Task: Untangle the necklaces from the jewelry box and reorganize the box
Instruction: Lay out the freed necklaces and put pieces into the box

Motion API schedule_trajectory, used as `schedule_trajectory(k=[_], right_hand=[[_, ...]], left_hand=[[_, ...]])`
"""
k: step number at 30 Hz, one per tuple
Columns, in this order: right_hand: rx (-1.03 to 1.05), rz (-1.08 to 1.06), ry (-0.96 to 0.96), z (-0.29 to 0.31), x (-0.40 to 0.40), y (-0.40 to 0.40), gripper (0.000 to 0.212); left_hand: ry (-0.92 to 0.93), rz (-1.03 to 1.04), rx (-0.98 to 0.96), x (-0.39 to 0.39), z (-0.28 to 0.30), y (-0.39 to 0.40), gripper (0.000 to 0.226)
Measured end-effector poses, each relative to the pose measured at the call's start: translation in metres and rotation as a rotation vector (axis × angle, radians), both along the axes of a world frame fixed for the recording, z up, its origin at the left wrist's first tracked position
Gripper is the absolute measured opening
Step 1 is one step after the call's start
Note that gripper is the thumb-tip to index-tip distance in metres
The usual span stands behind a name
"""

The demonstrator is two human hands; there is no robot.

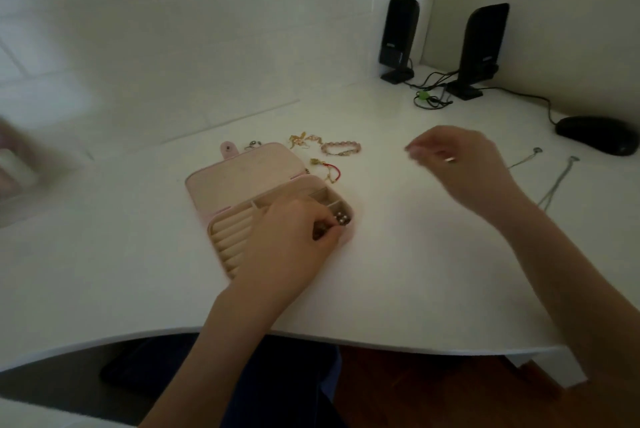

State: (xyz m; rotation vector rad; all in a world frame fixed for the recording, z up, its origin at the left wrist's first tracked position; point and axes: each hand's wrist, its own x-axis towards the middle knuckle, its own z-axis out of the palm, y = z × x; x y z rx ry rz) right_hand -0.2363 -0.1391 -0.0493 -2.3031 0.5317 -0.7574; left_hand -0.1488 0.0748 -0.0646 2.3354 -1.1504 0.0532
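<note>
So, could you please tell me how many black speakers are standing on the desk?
2. One speaker stands against the back wall; the other speaker stands just right of it, in the corner. None seems hidden.

The jewelry box (242,181) looks like soft pink leatherette outside, with a matt, velvety cream lining. Just behind it lie a bracelet (341,147) of glossy pink beads and thin gold-toned metal pieces (303,140). Well right of the box, two fine silvery chains (557,181) rest on the smooth, matt white desk (398,271). Far right, the mouse (597,135) is matt black plastic.
</note>
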Motion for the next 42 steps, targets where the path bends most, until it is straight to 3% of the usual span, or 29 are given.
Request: schedule_trajectory(k=[5,10,16,20,25,28,31,33,36,42], right_hand=[[-0.117,-0.417,0.18,-0.008,-0.04,-0.087,0.032],[-0.218,-0.522,0.563,-0.037,-0.044,-0.14,0.037],[-0.215,-0.721,0.521,-0.04,-0.03,-0.142,0.029],[-0.189,-0.564,0.27,-0.041,-0.031,-0.134,0.027],[0.556,0.134,-0.224,-0.013,-0.018,-0.082,0.023],[0.739,0.318,-0.335,0.008,-0.007,-0.057,0.023],[0.962,0.394,-0.481,0.022,0.004,-0.046,0.019],[1.059,0.399,-0.542,0.025,0.013,-0.041,0.018],[1.123,0.415,-0.529,0.023,0.028,-0.029,0.015],[1.027,0.526,-0.412,0.029,0.056,0.018,0.012]], left_hand=[[-0.092,-0.02,-0.205,-0.009,-0.004,-0.028,0.009],[-0.101,-0.254,-0.16,-0.023,-0.003,-0.087,0.013],[-0.113,-0.362,-0.051,-0.026,-0.014,-0.145,0.02],[0.107,-0.351,-0.165,-0.025,-0.022,-0.159,0.034],[0.492,-0.286,-0.28,-0.02,-0.02,-0.164,0.052],[0.693,-0.304,-0.365,-0.018,-0.016,-0.16,0.041],[0.586,-0.25,-0.458,-0.014,-0.011,-0.138,0.026],[0.45,-0.202,-0.464,-0.009,-0.006,-0.109,0.029],[0.404,-0.126,-0.482,0.001,0.008,-0.06,0.034],[0.476,-0.008,-0.453,0.023,0.023,0.006,0.027]])
